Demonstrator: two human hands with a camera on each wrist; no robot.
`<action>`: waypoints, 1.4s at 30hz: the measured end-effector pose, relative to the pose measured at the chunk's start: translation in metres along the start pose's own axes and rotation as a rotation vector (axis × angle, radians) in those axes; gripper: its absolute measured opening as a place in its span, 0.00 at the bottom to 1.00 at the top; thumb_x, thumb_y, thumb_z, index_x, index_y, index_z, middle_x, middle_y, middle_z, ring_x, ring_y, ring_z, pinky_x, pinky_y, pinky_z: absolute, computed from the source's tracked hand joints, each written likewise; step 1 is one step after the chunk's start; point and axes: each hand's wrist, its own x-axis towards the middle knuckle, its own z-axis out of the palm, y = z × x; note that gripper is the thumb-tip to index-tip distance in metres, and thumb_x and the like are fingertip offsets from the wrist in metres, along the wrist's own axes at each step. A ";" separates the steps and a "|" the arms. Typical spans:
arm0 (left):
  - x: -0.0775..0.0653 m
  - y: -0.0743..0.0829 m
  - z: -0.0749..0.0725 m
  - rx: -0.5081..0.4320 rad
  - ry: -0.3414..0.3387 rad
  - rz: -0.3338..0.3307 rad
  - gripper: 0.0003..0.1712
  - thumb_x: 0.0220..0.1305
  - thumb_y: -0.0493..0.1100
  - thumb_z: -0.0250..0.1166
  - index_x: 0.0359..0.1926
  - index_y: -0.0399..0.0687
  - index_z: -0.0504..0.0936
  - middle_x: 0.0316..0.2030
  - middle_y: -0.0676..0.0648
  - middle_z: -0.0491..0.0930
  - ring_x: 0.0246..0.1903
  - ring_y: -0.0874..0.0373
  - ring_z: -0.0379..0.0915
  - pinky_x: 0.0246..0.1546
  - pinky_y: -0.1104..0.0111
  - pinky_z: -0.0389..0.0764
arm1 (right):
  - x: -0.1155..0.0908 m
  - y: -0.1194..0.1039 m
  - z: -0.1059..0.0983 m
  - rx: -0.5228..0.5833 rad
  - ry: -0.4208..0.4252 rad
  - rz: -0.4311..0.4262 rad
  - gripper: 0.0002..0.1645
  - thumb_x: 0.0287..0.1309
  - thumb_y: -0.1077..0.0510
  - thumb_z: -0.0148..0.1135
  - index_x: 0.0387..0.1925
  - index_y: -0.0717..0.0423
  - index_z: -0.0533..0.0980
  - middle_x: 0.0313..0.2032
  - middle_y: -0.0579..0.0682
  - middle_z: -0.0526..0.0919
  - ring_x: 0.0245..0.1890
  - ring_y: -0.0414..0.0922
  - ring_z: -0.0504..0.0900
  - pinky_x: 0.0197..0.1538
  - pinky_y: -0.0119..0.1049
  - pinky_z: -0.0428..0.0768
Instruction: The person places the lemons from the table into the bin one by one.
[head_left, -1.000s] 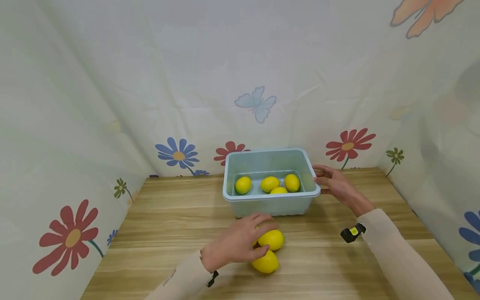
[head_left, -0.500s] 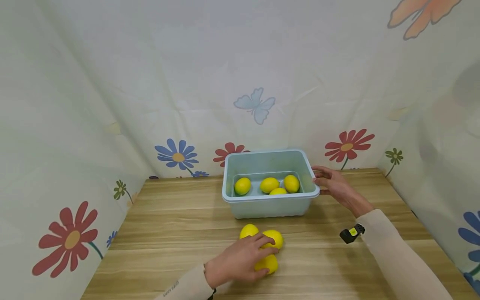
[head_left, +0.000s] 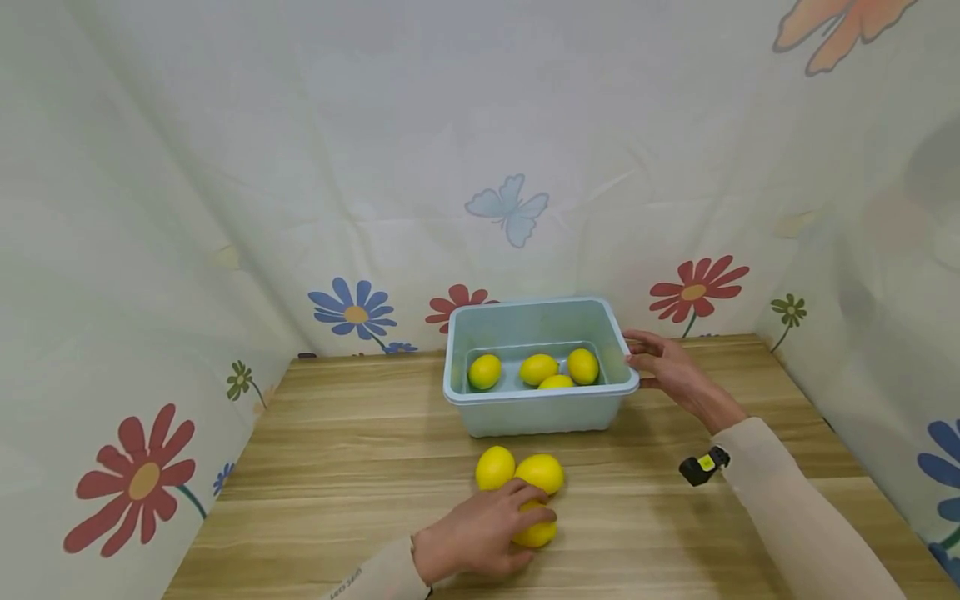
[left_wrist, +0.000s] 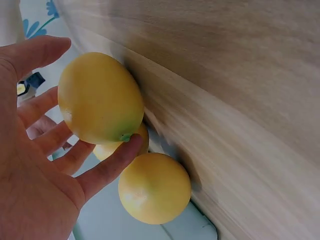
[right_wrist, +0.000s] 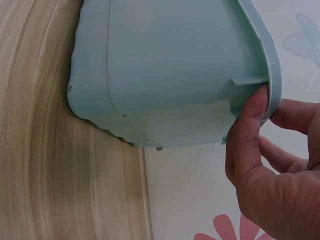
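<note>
Over the nearest of three yellow lemons on the table, my left hand (head_left: 486, 531) spreads its fingers around that lemon (head_left: 537, 533). In the left wrist view the thumb stands apart from this lemon (left_wrist: 100, 97), while the little finger reaches its green-tipped end. Two more lemons lie just beyond, one on the left (head_left: 495, 468) and one on the right (head_left: 542, 473). My right hand (head_left: 672, 369) pinches the right rim of a light blue plastic bin (head_left: 547, 414); the right wrist view shows finger and thumb on either side of the rim (right_wrist: 274, 65). Several lemons (head_left: 538, 369) lie inside the bin.
The wood-grain table (head_left: 360, 433) meets a pale cloth backdrop (head_left: 375, 167) printed with flowers and butterflies behind the bin. Cloth also hangs along the left and right sides. A small black device (head_left: 703, 467) is strapped at the right wrist.
My left hand has drawn back toward the near edge, from above the farther lemons to the nearest one, uncovering the left lemon. The right hand and bin stay in place.
</note>
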 end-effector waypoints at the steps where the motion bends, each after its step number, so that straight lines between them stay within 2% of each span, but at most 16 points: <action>1: 0.000 0.000 0.001 0.002 -0.001 -0.001 0.28 0.57 0.57 0.62 0.59 0.64 0.69 0.58 0.54 0.68 0.56 0.60 0.65 0.52 0.70 0.76 | 0.000 0.000 0.000 0.002 -0.001 0.001 0.35 0.64 0.56 0.52 0.70 0.46 0.53 0.65 0.61 0.62 0.59 0.60 0.67 0.52 0.44 0.81; 9: -0.001 0.002 0.002 -0.007 -0.042 0.013 0.26 0.57 0.58 0.62 0.57 0.66 0.70 0.53 0.58 0.69 0.49 0.64 0.66 0.46 0.74 0.75 | 0.001 0.001 0.000 0.018 -0.012 -0.005 0.36 0.64 0.56 0.53 0.70 0.47 0.53 0.65 0.61 0.61 0.60 0.60 0.67 0.53 0.45 0.80; 16: -0.003 0.003 0.006 -0.025 -0.106 0.028 0.26 0.58 0.58 0.62 0.58 0.66 0.69 0.53 0.59 0.70 0.51 0.65 0.67 0.49 0.72 0.75 | -0.001 -0.001 0.001 0.007 -0.003 0.000 0.36 0.64 0.56 0.53 0.70 0.46 0.53 0.65 0.61 0.61 0.60 0.60 0.67 0.53 0.44 0.80; 23: -0.002 0.003 0.011 -0.016 -0.118 0.043 0.25 0.58 0.58 0.62 0.57 0.68 0.70 0.49 0.61 0.70 0.48 0.66 0.66 0.49 0.73 0.74 | -0.002 -0.001 0.001 0.001 -0.009 0.005 0.36 0.64 0.55 0.53 0.71 0.46 0.52 0.65 0.61 0.61 0.60 0.61 0.67 0.53 0.44 0.80; 30: -0.003 0.004 0.007 -0.002 -0.140 0.042 0.21 0.60 0.57 0.60 0.55 0.67 0.71 0.45 0.61 0.71 0.45 0.67 0.66 0.46 0.75 0.74 | -0.002 -0.001 0.001 0.000 -0.011 0.000 0.36 0.64 0.55 0.53 0.71 0.46 0.52 0.66 0.61 0.61 0.60 0.61 0.66 0.53 0.45 0.80; 37: -0.005 0.007 -0.002 0.044 -0.094 0.036 0.21 0.59 0.57 0.61 0.53 0.65 0.72 0.45 0.60 0.72 0.44 0.66 0.67 0.44 0.75 0.74 | -0.002 -0.001 0.001 -0.001 -0.015 -0.001 0.36 0.64 0.56 0.52 0.71 0.47 0.52 0.66 0.62 0.61 0.60 0.61 0.67 0.52 0.44 0.80; 42: -0.007 0.005 -0.011 0.068 -0.059 0.003 0.24 0.57 0.56 0.63 0.55 0.65 0.71 0.47 0.59 0.72 0.45 0.65 0.67 0.41 0.75 0.75 | -0.002 -0.002 0.001 -0.002 -0.010 0.004 0.36 0.64 0.55 0.52 0.71 0.46 0.52 0.66 0.61 0.61 0.60 0.60 0.67 0.53 0.45 0.80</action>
